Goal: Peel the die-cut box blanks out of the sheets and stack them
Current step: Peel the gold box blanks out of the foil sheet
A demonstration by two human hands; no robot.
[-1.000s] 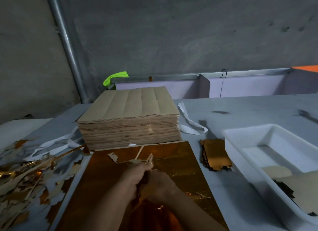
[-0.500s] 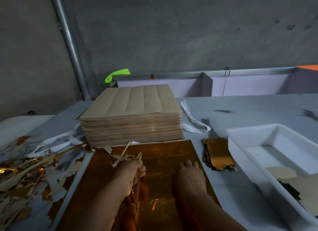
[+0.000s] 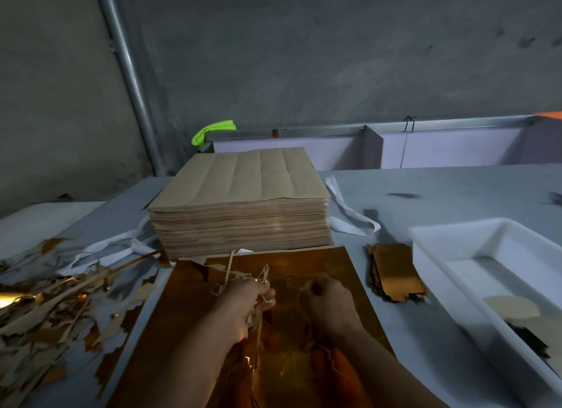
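Both forearms are bare, with no sleeve showing on either up to the frame's 6 o'clock edge. The left hand [image 3: 243,304] and right hand [image 3: 330,301] wear no gloves. No ring or watch shows.

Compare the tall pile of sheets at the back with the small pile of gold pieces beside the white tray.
The tall brown stack is many sheets high; the small gold pile is low. The brown stack shows a dull kraft face with shallow creases; the gold pile shows shiny foil. The brown stack has squared, even edges; the gold pile is loosely fanned, with notched outlines. Both rest on the grey table.
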